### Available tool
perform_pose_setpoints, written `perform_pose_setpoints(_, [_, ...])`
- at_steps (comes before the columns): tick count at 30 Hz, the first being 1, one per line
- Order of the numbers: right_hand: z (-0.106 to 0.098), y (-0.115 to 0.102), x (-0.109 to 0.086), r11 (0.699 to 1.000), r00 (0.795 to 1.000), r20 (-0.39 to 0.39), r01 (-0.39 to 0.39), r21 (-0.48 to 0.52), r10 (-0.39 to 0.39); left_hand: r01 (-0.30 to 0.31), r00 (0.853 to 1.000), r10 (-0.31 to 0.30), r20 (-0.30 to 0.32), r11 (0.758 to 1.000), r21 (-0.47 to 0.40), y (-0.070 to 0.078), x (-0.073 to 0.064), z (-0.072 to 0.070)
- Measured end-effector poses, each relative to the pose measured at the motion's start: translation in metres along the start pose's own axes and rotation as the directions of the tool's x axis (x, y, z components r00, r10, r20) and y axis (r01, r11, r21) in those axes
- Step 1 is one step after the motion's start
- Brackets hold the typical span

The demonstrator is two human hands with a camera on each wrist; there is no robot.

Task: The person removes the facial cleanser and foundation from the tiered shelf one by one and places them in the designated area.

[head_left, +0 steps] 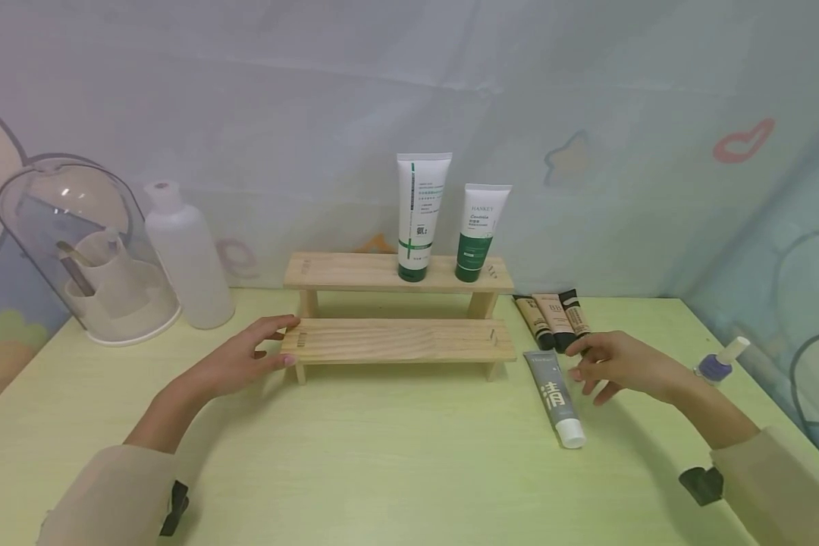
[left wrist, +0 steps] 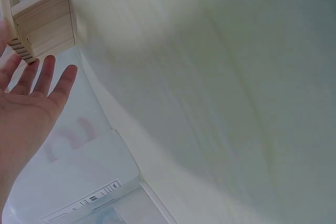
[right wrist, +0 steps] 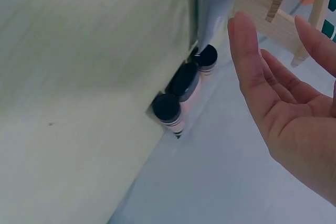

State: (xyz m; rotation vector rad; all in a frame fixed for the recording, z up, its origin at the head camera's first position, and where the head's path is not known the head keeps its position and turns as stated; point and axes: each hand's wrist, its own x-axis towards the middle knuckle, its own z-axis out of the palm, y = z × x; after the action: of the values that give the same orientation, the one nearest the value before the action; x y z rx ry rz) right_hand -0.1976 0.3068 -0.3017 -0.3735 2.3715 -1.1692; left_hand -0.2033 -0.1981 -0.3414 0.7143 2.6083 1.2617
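Looked forward and down from the head for the widest shot, taking in the whole wooden stand (head_left: 396,340) plus lots of surface (head_left: 382,462). Sat on the left wrist next, tipped sideways, facing the back cloth (head_left: 382,114), right by the fingers (left wrist: 64,83), sharing the stand's end and bottle (left wrist: 100,161) with the head view. Went rolled over on the right wrist too, super close to the grey tube (right wrist: 218,6), sharing that and three small tubes (right wrist: 184,81) with the head.

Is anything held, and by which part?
The left hand touches the wooden stand's lower shelf at its left end; whether it grips cannot be told. The right hand holds nothing.
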Motion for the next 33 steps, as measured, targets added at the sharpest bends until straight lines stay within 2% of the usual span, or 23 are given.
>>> perform_pose_setpoints(20, [0.002,-0.048,0.03,0.989,0.997,-0.035,0.063,-0.134,-0.068,-0.001,1.0,0.001,-0.005,1.0,0.003,0.003,0.0,0.0])
perform_pose_setpoints(33, [0.016,-0.077,0.05,0.962,0.983,-0.034,0.167,-0.215,-0.178,0.009,1.0,-0.009,-0.004,1.0,0.012,0.004,0.0,-0.001])
